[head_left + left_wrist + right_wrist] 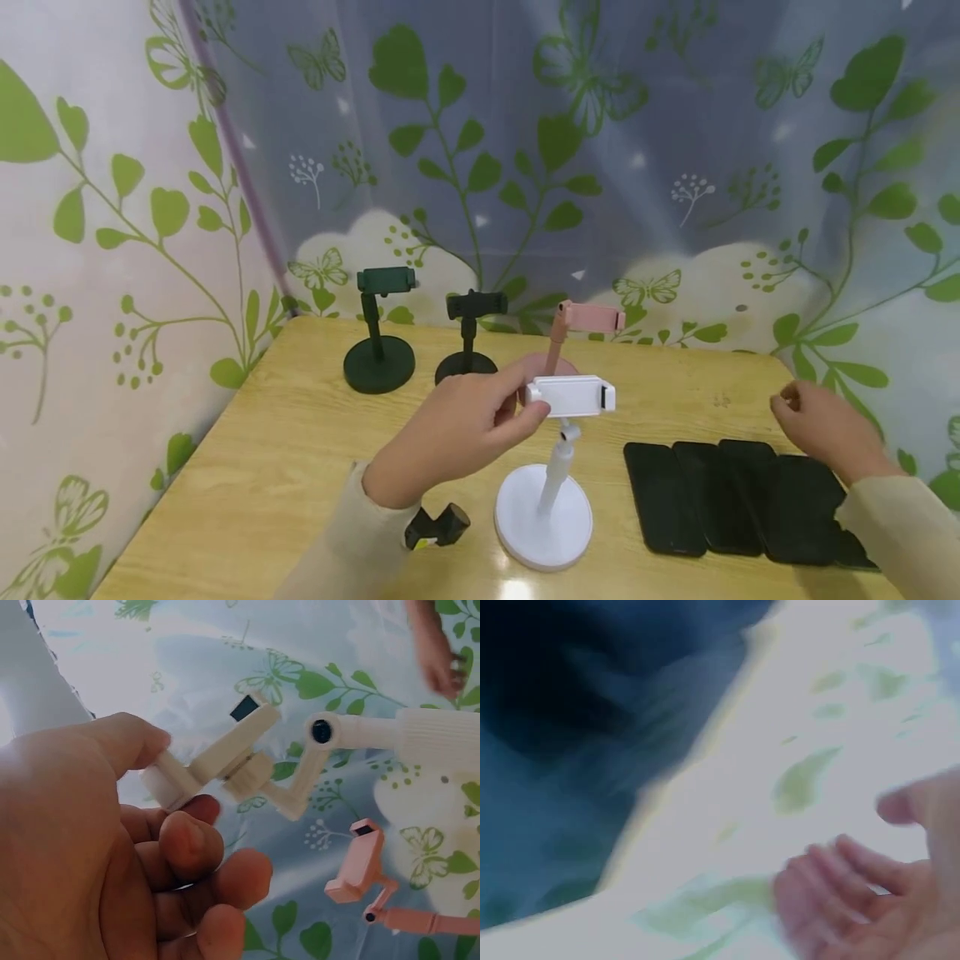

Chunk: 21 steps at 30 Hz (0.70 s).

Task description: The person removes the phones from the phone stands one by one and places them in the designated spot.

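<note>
My left hand pinches the left end of the clamp of a white phone stand, thumb on one side and fingers on the other. The stand's round base rests on the table. In the left wrist view the thumb and index finger meet the white clamp, and the other fingers curl below it. My right hand hovers above several black smartphones, loosely curled and holding nothing. The right wrist view is blurred and shows that hand with nothing in it.
Behind the white stand are a pink phone stand, a black one and a dark green one. Patterned curtains edge the wooden table. A small black object appears beside the left sleeve.
</note>
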### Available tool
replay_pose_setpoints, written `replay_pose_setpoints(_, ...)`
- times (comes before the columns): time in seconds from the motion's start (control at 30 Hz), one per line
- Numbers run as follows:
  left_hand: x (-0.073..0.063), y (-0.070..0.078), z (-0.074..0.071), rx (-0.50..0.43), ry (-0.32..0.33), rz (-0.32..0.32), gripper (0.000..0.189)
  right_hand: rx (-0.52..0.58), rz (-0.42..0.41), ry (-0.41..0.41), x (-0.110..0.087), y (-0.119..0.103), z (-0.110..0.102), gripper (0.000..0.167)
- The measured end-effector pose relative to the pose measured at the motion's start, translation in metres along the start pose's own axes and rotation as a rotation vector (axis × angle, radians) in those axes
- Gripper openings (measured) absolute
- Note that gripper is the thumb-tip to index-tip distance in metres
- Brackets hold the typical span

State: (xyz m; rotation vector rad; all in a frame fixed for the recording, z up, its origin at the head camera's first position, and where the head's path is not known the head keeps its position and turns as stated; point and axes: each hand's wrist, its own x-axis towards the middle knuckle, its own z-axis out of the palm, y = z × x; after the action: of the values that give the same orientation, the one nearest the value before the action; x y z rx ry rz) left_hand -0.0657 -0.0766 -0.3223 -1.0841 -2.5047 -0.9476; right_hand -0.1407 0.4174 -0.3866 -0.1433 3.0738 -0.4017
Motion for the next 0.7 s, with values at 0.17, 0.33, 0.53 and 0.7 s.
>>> replay_pose_setpoints(0.17,-0.002,0.000,-0.003,0.034,-0.003,-0.013,0.033,0.222,-0.341,0.496,-0.021,-0.115,-0.009,0.021)
replay_pose_setpoints(0.33,-0.002,-0.002,-0.004,0.029,-0.020,-0.034,0.035,0.463,-0.704,0.755,-0.053,-0.201,-0.019,0.016)
replay_pose_setpoints(0.53,-0.003,-0.004,-0.002,0.014,-0.019,-0.040,0.019,0.687,-0.832,0.841,-0.066,-0.246,-0.024,0.018)
replay_pose_setpoints(0.7,-0.003,-0.004,-0.001,-0.004,-0.035,-0.055,0.016,0.787,-0.869,0.872,-0.055,-0.255,-0.010,0.019)
